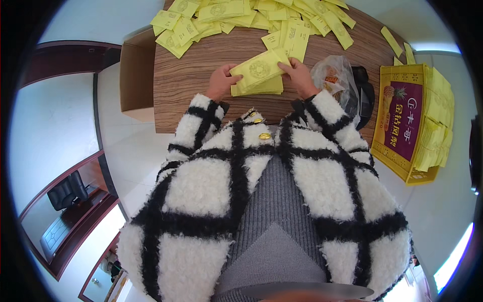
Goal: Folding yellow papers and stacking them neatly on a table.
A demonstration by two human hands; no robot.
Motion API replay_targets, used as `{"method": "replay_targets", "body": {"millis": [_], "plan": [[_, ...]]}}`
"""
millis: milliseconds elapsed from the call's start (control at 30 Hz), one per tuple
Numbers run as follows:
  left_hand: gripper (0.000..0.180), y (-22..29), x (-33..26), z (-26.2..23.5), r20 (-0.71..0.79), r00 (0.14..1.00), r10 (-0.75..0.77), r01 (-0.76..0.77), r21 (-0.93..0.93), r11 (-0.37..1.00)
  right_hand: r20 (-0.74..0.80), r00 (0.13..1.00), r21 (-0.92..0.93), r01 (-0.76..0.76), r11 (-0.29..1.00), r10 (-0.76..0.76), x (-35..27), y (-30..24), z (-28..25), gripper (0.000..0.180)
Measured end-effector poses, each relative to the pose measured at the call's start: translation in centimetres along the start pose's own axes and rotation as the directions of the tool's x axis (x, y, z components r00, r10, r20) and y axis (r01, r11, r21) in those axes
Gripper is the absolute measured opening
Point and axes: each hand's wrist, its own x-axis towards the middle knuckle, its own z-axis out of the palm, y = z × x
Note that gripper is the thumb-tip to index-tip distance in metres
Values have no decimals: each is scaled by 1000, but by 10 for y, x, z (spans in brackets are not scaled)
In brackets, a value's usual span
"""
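My left hand (221, 81) and my right hand (300, 78) grip the two ends of a flat yellow printed paper packet (257, 69). It bears a round dark emblem and is tilted a little, its right end higher. Both hands are closed, thumbs on top of the paper. Just beneath lies a small stack of similar yellow packets (261, 90), partly covered by the held one. Past my hands, more loose yellow packets (297, 40) lie toward the far pile; whether the nearest ones touch the held packet I cannot tell.
A spread heap of yellow packets (221, 12) covers the far side of the wood-grain table (201, 65). Right of my right hand sit a clear plastic bag (329, 75) and a black bag (365, 93). A yellow crate (397, 163) holds bundled packets; a cardboard box (136, 75) stands left.
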Motion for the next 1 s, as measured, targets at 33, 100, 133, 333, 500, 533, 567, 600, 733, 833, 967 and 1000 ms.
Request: {"method": "replay_targets", "body": {"millis": [33,100,133,333,500,533,567,600,733,833,967,1000], "plan": [[38,-1,-1,-1,-49,999,-11,7,-74,997,29,999,-96,-12,995,15,-2,5,-4,33],[39,-6,0,-2,-91,996,-25,11,-147,989,51,998,-190,-21,981,32,0,23,-18,31],[40,-10,2,-3,-125,992,-3,-11,-114,993,64,997,-332,-17,943,41,4,33,-25,30],[42,-14,1,6,-201,979,32,-7,128,992,42,999,-544,45,838,-26,9,73,-35,29],[43,-21,-2,1,-265,962,61,33,337,941,33,998,-684,64,726,-57,5,70,-28,30],[43,-21,-1,0,-255,964,71,39,402,915,25,999,-660,48,750,-42,5,69,-29,31],[43,-20,0,-1,-243,967,80,44,465,884,17,999,-634,32,773,-27,5,68,-30,32],[43,-20,1,-1,-241,967,81,42,466,884,15,999,-634,31,773,-28,5,67,-32,32],[43,-24,3,-3,-208,968,142,-7,543,839,33,997,-635,80,769,-76,3,63,-30,32],[42,-27,4,-3,-209,967,144,-10,536,844,20,997,-597,73,799,-77,4,60,-30,33],[41,-29,6,-8,-186,974,132,-25,487,873,-56,996,-460,40,887,-74,12,51,-38,33],[41,-28,6,-8,-183,974,134,-28,488,873,-58,995,-460,41,887,-76,14,48,-40,33]]}}
